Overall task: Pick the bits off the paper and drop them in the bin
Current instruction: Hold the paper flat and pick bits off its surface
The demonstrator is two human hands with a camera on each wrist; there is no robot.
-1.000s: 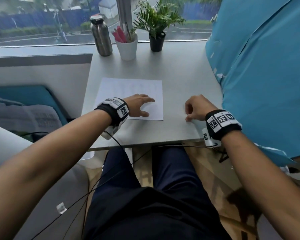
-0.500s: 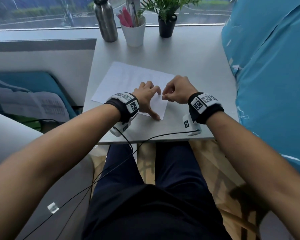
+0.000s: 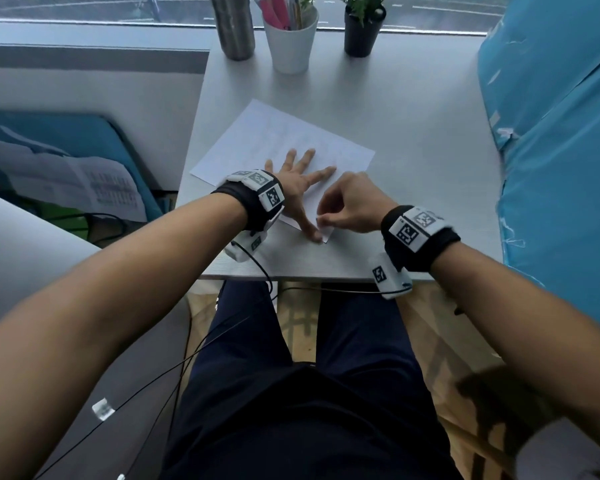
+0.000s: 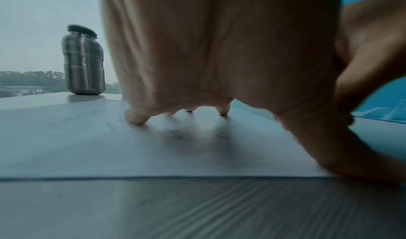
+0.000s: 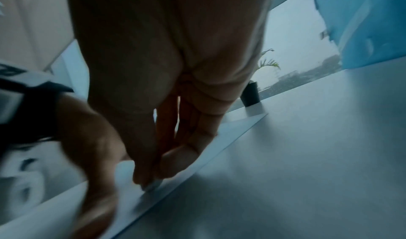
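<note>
A white sheet of paper (image 3: 291,140) lies askew on the grey table (image 3: 413,150). My left hand (image 3: 302,181) is spread flat on it, fingers straight, its fingertips (image 4: 136,119) pressing the paper (image 4: 98,147) down. My right hand (image 3: 321,221) is curled at the sheet's near corner, beside the left thumb. Its thumb and forefinger (image 5: 151,182) pinch something small and pale at the edge of the paper (image 5: 230,126). Blur hides whether that is a loose bit or the edge itself. No other bits or bin show.
At the table's far edge stand a steel bottle (image 3: 232,26), a white cup of pens (image 3: 291,39) and a black plant pot (image 3: 361,32). Blue plastic sheeting (image 3: 551,133) bulges over the right side. Cables (image 3: 257,265) hang off the near edge.
The right hand moved left from the bare table to the paper's near corner and now pinches there. The left hand went from loosely curled to spread flat. The sheet has turned askew.
</note>
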